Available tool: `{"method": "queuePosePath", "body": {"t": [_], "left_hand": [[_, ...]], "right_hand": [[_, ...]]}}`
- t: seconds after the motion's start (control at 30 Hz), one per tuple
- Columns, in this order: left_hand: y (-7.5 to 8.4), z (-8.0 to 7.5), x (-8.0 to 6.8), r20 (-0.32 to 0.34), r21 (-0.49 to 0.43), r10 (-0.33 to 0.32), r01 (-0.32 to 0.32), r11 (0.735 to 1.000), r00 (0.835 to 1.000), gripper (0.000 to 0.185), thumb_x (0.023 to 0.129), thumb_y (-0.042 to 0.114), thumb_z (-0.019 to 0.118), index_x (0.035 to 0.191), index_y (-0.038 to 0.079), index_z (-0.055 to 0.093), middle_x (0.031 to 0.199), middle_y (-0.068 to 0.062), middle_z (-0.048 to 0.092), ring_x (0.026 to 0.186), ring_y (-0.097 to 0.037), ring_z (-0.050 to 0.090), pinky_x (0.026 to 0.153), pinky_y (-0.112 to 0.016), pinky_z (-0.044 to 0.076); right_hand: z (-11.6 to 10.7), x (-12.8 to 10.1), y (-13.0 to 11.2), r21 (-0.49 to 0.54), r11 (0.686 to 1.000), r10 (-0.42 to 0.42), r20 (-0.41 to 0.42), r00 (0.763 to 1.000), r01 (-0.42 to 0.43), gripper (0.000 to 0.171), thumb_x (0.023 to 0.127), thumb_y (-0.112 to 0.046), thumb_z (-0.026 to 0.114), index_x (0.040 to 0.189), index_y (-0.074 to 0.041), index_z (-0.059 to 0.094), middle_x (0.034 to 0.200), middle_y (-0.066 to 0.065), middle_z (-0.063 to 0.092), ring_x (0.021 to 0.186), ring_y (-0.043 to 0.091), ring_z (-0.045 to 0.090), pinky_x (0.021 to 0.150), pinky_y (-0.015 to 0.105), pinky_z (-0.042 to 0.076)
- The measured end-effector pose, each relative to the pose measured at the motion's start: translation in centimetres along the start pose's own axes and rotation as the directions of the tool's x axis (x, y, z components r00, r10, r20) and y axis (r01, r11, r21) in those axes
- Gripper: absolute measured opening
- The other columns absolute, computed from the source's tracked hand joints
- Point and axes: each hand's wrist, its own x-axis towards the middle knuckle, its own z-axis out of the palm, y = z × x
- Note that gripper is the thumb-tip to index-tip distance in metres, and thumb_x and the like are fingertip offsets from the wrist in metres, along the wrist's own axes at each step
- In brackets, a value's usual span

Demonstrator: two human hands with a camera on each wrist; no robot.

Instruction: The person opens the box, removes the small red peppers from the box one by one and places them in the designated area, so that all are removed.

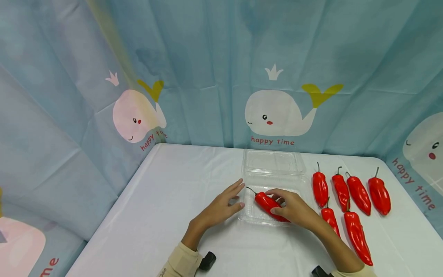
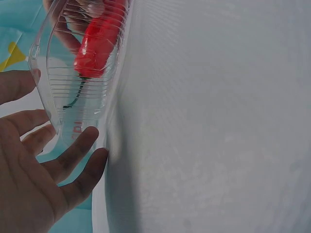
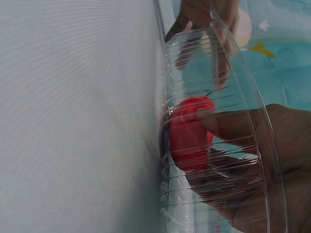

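Note:
A clear plastic clamshell box (image 1: 273, 181) lies open on the white table, its lid tipped back. One red chilli pepper (image 1: 264, 201) lies inside its tray. My right hand (image 1: 292, 206) is in the tray with fingers curled round that pepper (image 3: 187, 133). My left hand (image 1: 223, 204) rests flat on the table, straight fingers touching the tray's left wall (image 2: 77, 97). The pepper (image 2: 97, 41) shows through the ribbed plastic in the left wrist view.
Several more red peppers (image 1: 349, 192) lie in rows on the table right of the box, one long pepper (image 1: 358, 238) beside my right forearm. A blue curtain with whale prints (image 1: 277, 111) hangs behind and beside the table.

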Motion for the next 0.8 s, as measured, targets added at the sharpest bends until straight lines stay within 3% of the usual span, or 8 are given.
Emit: {"method": "queuePosePath", "body": {"t": [0.8], "left_hand": [[-0.1,0.0,0.0,0.006,-0.010,0.001,-0.001,1.000,1.000,0.069,0.108,0.033,0.059,0.168,0.011,0.032,0.178,-0.001,0.018,0.141,-0.033,0.057,0.110,-0.052,0.052]], "right_hand": [[-3.0,-2.1,-0.3,0.097,0.995,0.042,-0.163,0.986,-0.027,0.067,0.091,-0.020,0.084,0.152,-0.015,0.055,0.132,0.018,0.068,0.115,0.037,0.069,0.077,0.040,0.066]]}}
